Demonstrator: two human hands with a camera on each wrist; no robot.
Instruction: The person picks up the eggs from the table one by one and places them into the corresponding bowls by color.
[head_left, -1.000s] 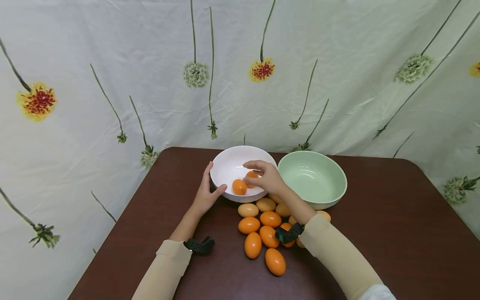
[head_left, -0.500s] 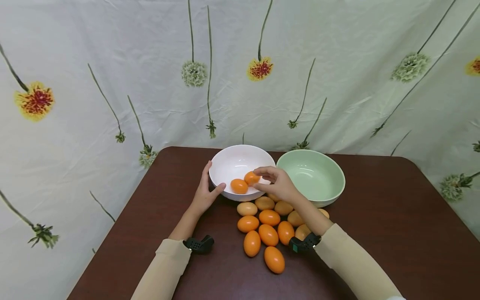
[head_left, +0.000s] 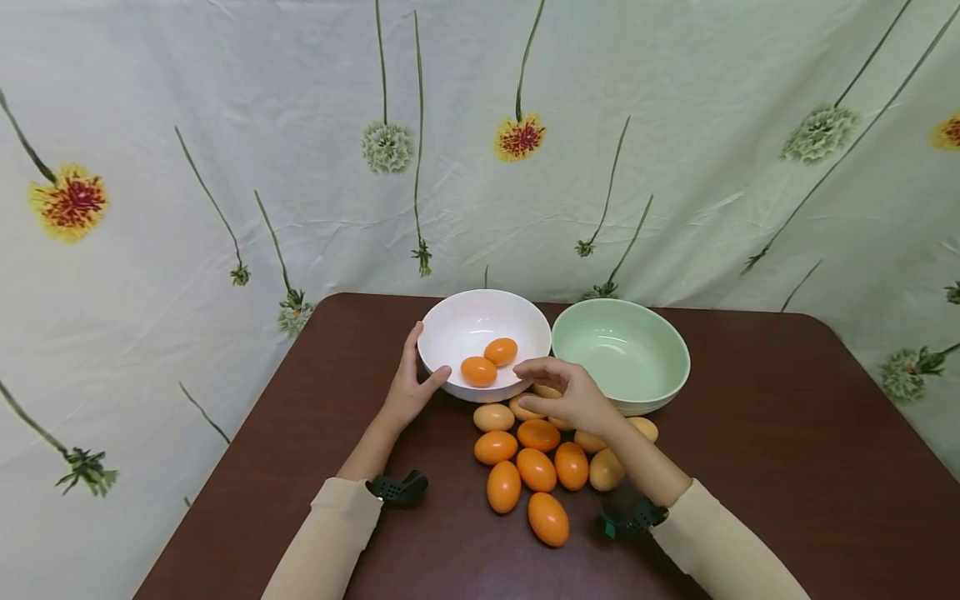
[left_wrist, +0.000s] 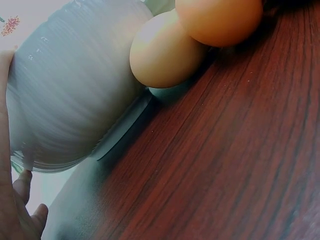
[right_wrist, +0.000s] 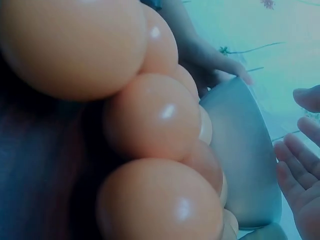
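Observation:
A white bowl [head_left: 450, 333] stands at the back of the table with two orange eggs [head_left: 478, 372] lying inside. My left hand [head_left: 405, 393] holds the bowl's left side, the thumb over the near rim and the fingers along the outside. In the left wrist view, part of that hand shows against the ribbed bowl wall [left_wrist: 75, 85]. My right hand [head_left: 573, 398] hovers over the tan eggs [head_left: 493, 417] just outside the bowl's right edge. Its fingers are loosely bent, and nothing shows between thumb and fingers. It partly covers some tan eggs.
A green bowl [head_left: 637, 354] stands right beside the white one, with nothing visible in it. Several orange eggs [head_left: 503, 487] lie grouped in front of the tan ones on the dark brown table [head_left: 787, 433]. A flower-printed cloth [head_left: 315, 125] hangs behind.
My right hand has let go of the second orange egg inside the white bowl and moved right and toward me, out over the tan eggs. My left hand has stayed on the bowl.

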